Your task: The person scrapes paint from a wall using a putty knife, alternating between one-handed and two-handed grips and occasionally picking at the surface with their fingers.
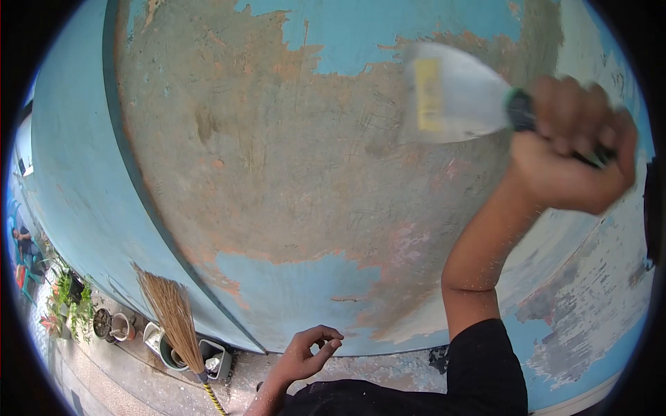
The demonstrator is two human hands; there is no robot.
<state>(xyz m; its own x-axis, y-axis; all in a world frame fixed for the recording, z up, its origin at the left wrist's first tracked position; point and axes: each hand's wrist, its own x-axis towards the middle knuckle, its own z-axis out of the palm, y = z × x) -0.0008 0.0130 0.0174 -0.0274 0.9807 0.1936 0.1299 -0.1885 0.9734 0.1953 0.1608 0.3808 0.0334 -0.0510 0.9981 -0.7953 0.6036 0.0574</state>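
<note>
My right hand [583, 149] is raised at the upper right, its fingers wrapped round the dark handle of a wide paint scraper [472, 97]. The scraper's pale blade carries a yellow label and points left, overlapping the bare patch of the wall [277, 145]. Blue paint with ragged edges borders that grey-brown patch above and below. My left hand [312, 353] hangs low in front of the wall's foot, loosely curled with a gap between thumb and fingers, and nothing shows in it. Motion blurs the right hand and the blade.
A stick broom [173, 315] leans bristles-up at the lower left, beside a dark bin [218, 360] and several pots. Potted plants [69, 298] stand farther along the tiled floor. A seated person [26, 243] is at the far left. Paint flakes lie along the wall's foot.
</note>
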